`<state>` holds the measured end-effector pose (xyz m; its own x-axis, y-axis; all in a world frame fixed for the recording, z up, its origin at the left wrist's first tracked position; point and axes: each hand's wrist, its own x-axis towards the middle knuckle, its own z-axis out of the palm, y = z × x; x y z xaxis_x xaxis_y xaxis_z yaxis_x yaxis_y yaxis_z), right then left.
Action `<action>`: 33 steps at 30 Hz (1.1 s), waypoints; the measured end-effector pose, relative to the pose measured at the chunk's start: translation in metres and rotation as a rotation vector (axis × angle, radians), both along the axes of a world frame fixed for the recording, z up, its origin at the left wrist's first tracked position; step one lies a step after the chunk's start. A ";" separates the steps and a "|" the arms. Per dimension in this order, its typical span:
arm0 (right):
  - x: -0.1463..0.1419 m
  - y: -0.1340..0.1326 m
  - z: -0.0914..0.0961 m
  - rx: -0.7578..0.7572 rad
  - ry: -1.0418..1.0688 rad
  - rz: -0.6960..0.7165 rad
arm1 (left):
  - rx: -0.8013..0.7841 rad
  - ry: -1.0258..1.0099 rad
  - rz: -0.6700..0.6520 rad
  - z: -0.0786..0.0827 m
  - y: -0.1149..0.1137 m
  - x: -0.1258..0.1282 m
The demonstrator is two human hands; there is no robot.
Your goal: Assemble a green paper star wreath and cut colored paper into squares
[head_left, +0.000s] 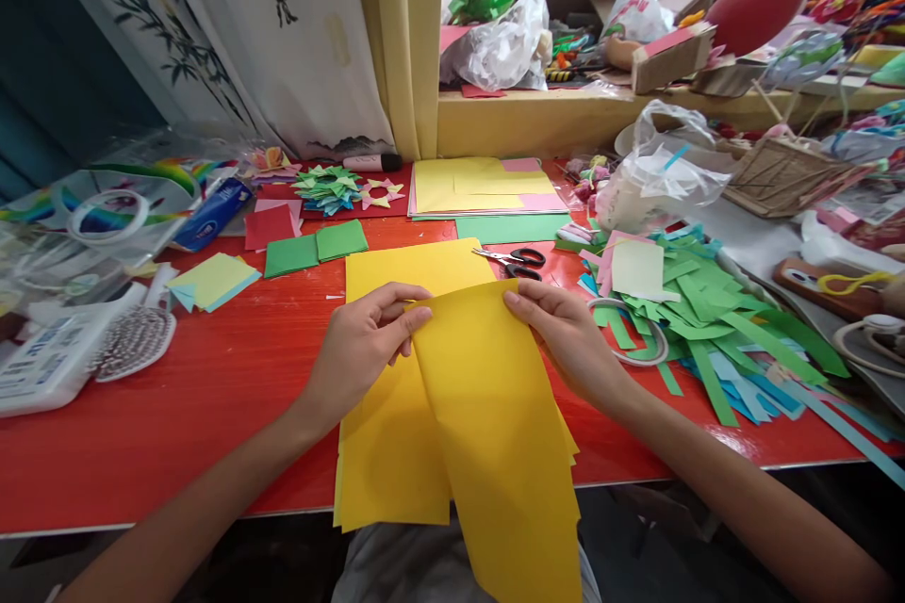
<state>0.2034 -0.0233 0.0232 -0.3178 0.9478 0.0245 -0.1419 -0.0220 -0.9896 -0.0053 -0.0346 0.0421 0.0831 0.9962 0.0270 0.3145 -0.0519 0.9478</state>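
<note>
A sheet of yellow paper [501, 415] hangs between my two hands, its lower end drooping past the table's front edge. My left hand [368, 330] pinches its upper left corner, thumb on top. At the upper right corner, my right hand [555, 325] grips the same sheet between thumb and fingers. Beneath it, more yellow sheets [392, 462] lie on the table, partly covered by the held one. Just beyond my right hand, black-handled scissors [519, 261] rest with their blades pointing left, near the top of the lying sheets.
The red table [212, 424] carries green paper squares [311, 250], a yellow and blue stack [214, 281] and a hairbrush [136, 339] at left. Green and blue paper strips [714, 311] and a tape ring [636, 339] crowd the right. Coloured sheets [481, 187] lie at the back.
</note>
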 end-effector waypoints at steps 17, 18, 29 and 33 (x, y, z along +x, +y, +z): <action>-0.011 -0.006 -0.007 0.048 -0.442 0.314 | -0.024 0.197 -0.308 -0.011 0.001 0.004; -0.012 -0.007 -0.009 0.051 -0.457 0.329 | -0.015 0.209 -0.306 -0.012 0.001 0.005; -0.014 -0.004 -0.014 0.027 -0.511 0.392 | 0.120 0.319 -0.255 -0.014 -0.001 0.009; -0.005 0.003 -0.013 -0.082 -0.509 0.478 | 0.152 0.343 -0.149 -0.012 0.011 -0.001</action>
<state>0.1983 -0.0207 0.0104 -0.6530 0.6940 -0.3032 0.3824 -0.0434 -0.9230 -0.0066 -0.0241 0.0303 0.2560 0.9593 0.1189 0.5894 -0.2524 0.7674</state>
